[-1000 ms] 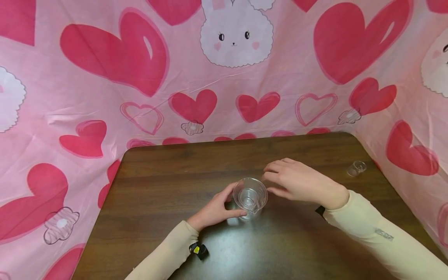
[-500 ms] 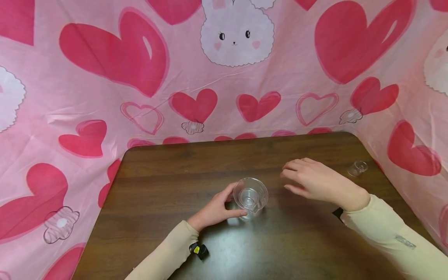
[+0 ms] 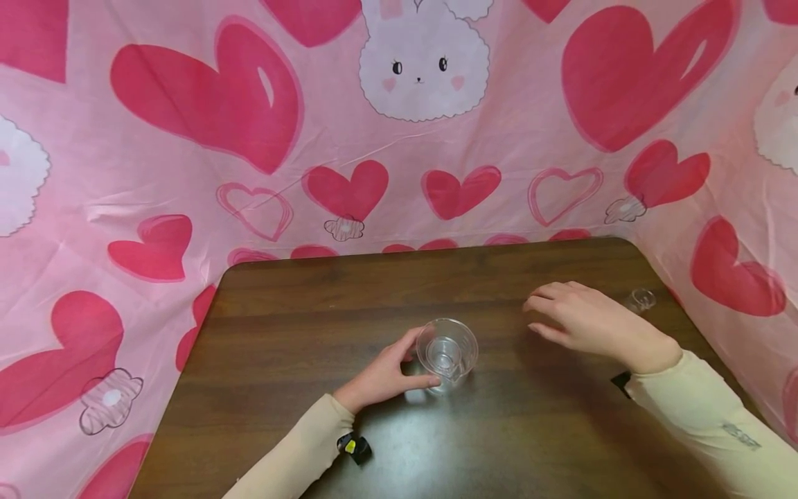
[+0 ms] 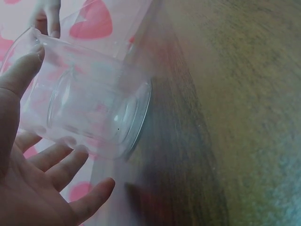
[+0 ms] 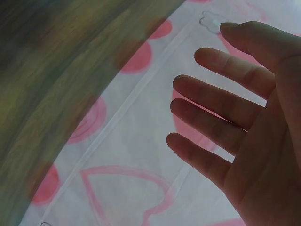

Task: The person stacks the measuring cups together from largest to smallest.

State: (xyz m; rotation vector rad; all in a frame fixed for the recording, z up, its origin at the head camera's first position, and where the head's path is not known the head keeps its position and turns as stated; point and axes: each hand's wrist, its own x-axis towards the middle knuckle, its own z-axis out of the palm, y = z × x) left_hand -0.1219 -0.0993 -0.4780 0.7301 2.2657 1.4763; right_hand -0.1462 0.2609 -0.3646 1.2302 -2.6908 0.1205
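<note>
A clear beaker (image 3: 464, 344) with a pouring lip stands on the brown table in the head view. Inside it shows a smaller clear vessel (image 3: 443, 355). My left hand (image 3: 382, 374) grips the beaker from the left, thumb on the near side and fingers behind. The left wrist view shows the same beaker (image 4: 89, 89) between thumb and fingertips. My right hand (image 3: 576, 319) hovers over the table to the right, holding nothing. Its fingers (image 5: 211, 113) are spread and relaxed in the right wrist view.
A small clear glass (image 3: 642, 299) stands near the table's right edge, partly hidden behind the right hand. The wooden table (image 3: 299, 333) meets pink heart-print cloth (image 3: 517, 125) at the back and sides.
My right hand has moved rightward, away from the beaker and toward the small glass, which it now partly covers in the head view. The left hand and beaker have stayed in place.
</note>
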